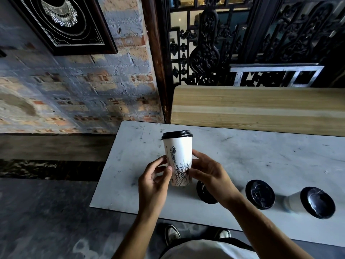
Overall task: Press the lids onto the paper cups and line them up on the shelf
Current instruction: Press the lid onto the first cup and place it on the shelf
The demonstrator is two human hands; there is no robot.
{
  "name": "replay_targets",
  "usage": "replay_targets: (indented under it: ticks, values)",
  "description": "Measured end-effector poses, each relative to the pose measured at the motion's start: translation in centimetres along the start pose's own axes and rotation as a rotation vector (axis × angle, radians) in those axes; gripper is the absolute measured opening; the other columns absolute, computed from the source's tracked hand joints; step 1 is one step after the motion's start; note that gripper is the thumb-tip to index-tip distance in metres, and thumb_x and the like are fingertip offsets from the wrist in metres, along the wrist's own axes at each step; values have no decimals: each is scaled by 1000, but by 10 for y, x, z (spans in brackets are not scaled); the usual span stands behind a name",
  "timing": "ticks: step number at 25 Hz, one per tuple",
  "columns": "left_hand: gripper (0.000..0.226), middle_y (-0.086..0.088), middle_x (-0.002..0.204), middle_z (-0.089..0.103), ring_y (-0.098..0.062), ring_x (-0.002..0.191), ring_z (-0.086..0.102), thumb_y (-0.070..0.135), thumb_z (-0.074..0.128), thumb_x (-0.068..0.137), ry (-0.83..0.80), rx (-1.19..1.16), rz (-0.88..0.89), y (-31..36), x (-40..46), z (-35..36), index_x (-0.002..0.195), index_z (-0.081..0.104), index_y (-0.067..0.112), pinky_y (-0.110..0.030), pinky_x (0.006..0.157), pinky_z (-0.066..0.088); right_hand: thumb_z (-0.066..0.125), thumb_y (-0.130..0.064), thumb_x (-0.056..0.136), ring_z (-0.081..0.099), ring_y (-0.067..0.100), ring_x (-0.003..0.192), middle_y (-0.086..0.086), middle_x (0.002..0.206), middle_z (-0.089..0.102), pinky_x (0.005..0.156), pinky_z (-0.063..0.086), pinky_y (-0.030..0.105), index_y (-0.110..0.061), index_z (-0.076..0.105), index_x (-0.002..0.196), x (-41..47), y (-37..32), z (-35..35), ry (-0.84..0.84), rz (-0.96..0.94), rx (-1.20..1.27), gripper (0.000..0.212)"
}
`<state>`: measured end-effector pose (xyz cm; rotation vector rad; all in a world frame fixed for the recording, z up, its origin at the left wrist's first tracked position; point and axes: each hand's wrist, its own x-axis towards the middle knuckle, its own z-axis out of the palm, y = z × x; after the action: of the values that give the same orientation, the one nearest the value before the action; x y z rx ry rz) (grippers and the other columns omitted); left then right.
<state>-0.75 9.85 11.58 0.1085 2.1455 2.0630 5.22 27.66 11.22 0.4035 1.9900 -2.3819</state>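
Head view, looking down: both hands hold one paper cup (178, 159) upright above the left end of the bench (242, 157). Cup is white with a Statue of Liberty drawing and has a black lid (176, 134) seated on top. Left hand (155, 182) has its fingers (169, 169) clamped on the cup's lower left side; right hand (207, 171) has its fingers closed on the lower right side. Cup base looks just above the bench top, contact cannot be told. Bench surface is pale grey-white, scuffed and scratched, with a dark edge. On it to the right sit three more lidded cups in a row: one (202, 193) partly hidden behind the right wrist, a second (259, 194) seen from the top, a third (315, 202) with its white side showing. Behind the bench is a light wooden shelf (257, 107), bare where visible. Back of that, dark carved lattice screen (242, 40). Left wall is worn brick (84, 86) with patchy plaster, a dark framed picture (63, 21) hanging on it. Floor (46, 212) is dark grey stone. Shoes (172, 234) visible under the bench edge.
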Motion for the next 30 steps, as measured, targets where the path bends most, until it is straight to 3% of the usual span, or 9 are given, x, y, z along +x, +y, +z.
replay_targets:
  ticks: [7,10,13,16,19,21,24,28,30]
  values:
    - [33,-1,116,76,-4,99,74,8,70,93,-2,100,-12,-1,15,19,124,67,18,-12,77,55,73,-11,88,74,27,115,8,119,79,104,55,52,-18,64,138,26,-10,-25,-32,2,-209,51]
    - [34,-1,116,76,-12,104,73,10,70,94,15,196,4,1,30,31,126,65,18,-20,83,58,80,-18,77,76,22,106,5,114,81,102,56,55,-33,70,123,54,-23,-38,-74,23,-256,50]
    - [36,2,116,75,-12,106,72,11,72,92,31,238,2,2,51,44,126,64,18,-30,90,59,85,-40,64,76,17,107,1,113,81,100,58,54,-50,62,118,86,-26,-52,-72,57,-347,60]
    - [37,4,116,74,-11,105,72,17,77,87,-3,254,-14,1,90,57,122,63,21,-29,85,60,85,-44,61,75,15,108,-1,118,79,98,59,49,-38,54,136,127,-31,-65,-45,60,-460,81]
    - [43,15,115,72,-5,106,72,14,80,83,-65,237,-63,-10,148,72,120,60,27,-18,81,58,89,-23,71,73,14,109,1,123,75,96,60,36,-27,53,138,177,-29,-76,33,40,-514,76]
    - [49,9,118,71,-7,106,72,10,80,83,-92,253,-60,-21,190,81,127,60,21,-13,81,56,89,-15,74,72,13,110,2,124,75,95,60,29,-19,57,136,212,-26,-81,68,22,-569,70]
    - [52,2,122,72,-11,102,72,10,78,84,-148,349,8,-56,272,95,133,60,13,-7,79,52,89,-15,74,73,15,109,2,126,74,97,60,39,-16,61,135,289,-8,-93,112,4,-623,66]
    - [54,-9,124,69,-17,113,70,-4,71,88,-261,340,25,-121,377,122,137,52,6,-22,93,57,89,-12,73,74,17,108,4,131,73,96,61,44,-15,61,133,385,35,-114,233,-5,-655,66]
    - [56,-19,133,65,-17,121,65,-11,67,88,-303,316,3,-144,410,133,140,49,2,-21,100,55,86,-8,78,72,15,109,4,134,71,95,60,41,-13,56,137,412,52,-119,261,-11,-639,66]
